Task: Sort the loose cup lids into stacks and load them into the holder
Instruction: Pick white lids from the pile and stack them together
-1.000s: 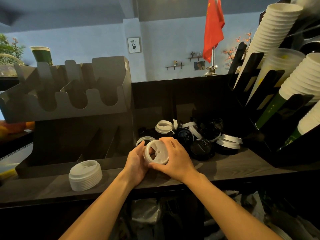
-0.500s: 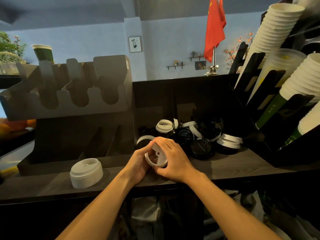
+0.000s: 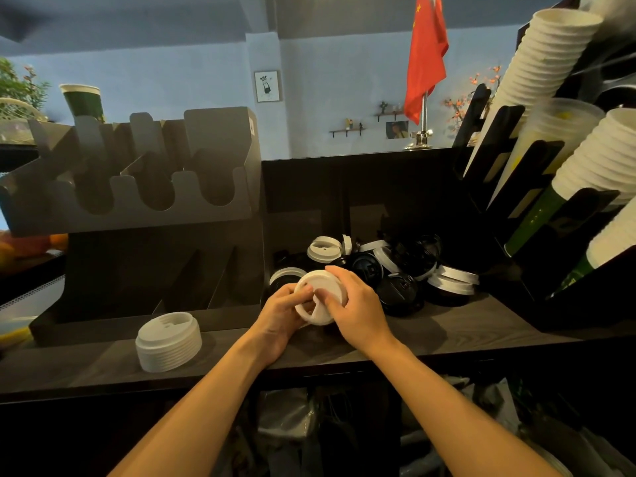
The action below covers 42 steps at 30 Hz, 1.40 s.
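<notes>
**Left grip (image 3: pixel 280 313) and right grip (image 3: pixel 358 306) pinched one white lid (image 3: pixel 318 290)**

They covered its near rim above the worktop (image 3: pixel 464 325). Behind, the pile of loose lids (image 3: pixel 401 270) blurred into shadow, its black ones uncountable. A stack of white lids (image 3: pixel 168 342) stood left, before the holder (image 3: pixel 137 204).

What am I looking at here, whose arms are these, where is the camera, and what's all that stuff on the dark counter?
No machine: a person wears a camera on the head, so the one picture looks down at their own arms. The left hand and right hand together grip a white cup lid above the dark counter. Behind it lies a loose pile of black and white lids. At left a stack of white lids stands before the grey lid holder. Stacked paper cups lean at right.
</notes>
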Available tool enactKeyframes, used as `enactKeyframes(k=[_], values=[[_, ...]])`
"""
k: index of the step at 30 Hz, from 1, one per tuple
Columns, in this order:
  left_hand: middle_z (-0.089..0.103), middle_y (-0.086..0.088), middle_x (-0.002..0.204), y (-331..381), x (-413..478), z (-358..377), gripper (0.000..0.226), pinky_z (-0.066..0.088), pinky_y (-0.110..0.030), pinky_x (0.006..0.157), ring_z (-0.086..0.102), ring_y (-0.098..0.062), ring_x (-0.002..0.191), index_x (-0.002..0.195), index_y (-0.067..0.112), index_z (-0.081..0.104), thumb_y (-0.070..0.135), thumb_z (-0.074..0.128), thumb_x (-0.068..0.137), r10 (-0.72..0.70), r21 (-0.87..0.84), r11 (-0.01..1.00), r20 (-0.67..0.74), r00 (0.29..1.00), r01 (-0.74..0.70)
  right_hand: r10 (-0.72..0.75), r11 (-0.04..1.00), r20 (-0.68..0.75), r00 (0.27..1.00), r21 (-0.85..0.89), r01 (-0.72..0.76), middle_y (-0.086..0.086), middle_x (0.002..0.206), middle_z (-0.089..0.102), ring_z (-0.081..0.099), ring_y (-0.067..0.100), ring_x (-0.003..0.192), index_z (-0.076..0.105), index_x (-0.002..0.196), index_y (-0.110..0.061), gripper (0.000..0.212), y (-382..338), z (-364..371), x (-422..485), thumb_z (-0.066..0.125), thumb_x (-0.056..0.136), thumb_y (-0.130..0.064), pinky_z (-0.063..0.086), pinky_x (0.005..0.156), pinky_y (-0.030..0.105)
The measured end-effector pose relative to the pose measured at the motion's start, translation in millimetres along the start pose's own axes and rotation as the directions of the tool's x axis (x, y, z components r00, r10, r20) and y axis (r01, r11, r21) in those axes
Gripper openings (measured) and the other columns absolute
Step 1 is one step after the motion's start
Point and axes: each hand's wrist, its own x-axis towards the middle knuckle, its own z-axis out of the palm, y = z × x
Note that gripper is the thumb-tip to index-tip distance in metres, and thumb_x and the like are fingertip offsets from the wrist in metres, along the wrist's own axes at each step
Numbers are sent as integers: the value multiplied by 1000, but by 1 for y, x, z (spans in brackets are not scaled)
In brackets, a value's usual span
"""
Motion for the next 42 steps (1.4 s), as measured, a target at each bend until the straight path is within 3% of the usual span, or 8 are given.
enactKeyframes(k=[6,10,14,19,27,31,35,42], values=[[76,-10,97,-1,3,3,27,56,-35,83,73,-22,90,104,5,72,29,68,92,16,43,999,-131,991,-10,88,996,-51,995,-1,-88,-12,120,60,57,4,107,55,133,-24,39,-1,-2,2,41,104,-45,52,83,22],[77,-11,100,0,7,3,32,57,-38,79,72,-26,94,108,13,73,40,61,99,-41,-46,999,-315,948,28,68,994,-116,991,-82,-77,-15,120,51,55,1,99,55,130,-22,31,2,0,8,41,105,-35,46,74,17],[72,-10,106,0,8,5,37,58,-33,70,74,-25,88,119,14,62,45,49,104,-47,-57,998,-342,938,30,50,976,-63,997,-210,-63,-9,122,52,57,8,93,59,120,-22,21,7,4,27,53,100,-21,53,70,29],[66,-19,114,0,7,1,27,56,-27,55,76,-24,70,130,24,40,41,30,110,-30,-113,994,-286,958,-3,154,926,117,981,-364,-102,-1,130,54,56,23,110,60,120,-23,24,10,17,72,54,97,-20,50,87,38],[64,-17,113,-5,13,-1,34,55,-24,53,73,-20,59,143,20,35,28,28,112,-23,-57,998,-314,949,5,356,846,485,799,-530,-56,6,120,63,58,30,112,64,118,-27,23,4,46,131,57,96,-31,51,95,44],[63,-13,112,-5,14,-2,25,53,-24,50,73,-21,60,134,22,39,24,31,111,-27,-65,998,-330,944,5,476,749,548,688,-663,10,11,124,63,58,28,110,62,120,-15,28,1,52,138,55,98,-29,47,96,39],[63,-16,116,-5,14,-2,20,54,-24,51,73,-22,62,128,23,41,23,32,110,-32,-68,998,-329,944,11,443,758,491,750,-652,-20,8,109,67,62,29,106,66,110,-13,20,1,54,137,55,97,-23,50,89,36],[65,-20,116,-2,14,0,23,59,-29,58,75,-28,70,123,11,52,27,49,107,-109,-144,988,-340,934,63,376,881,107,921,-351,-318,3,113,60,58,25,96,62,108,-26,14,7,36,122,56,96,-26,50,82,35]])
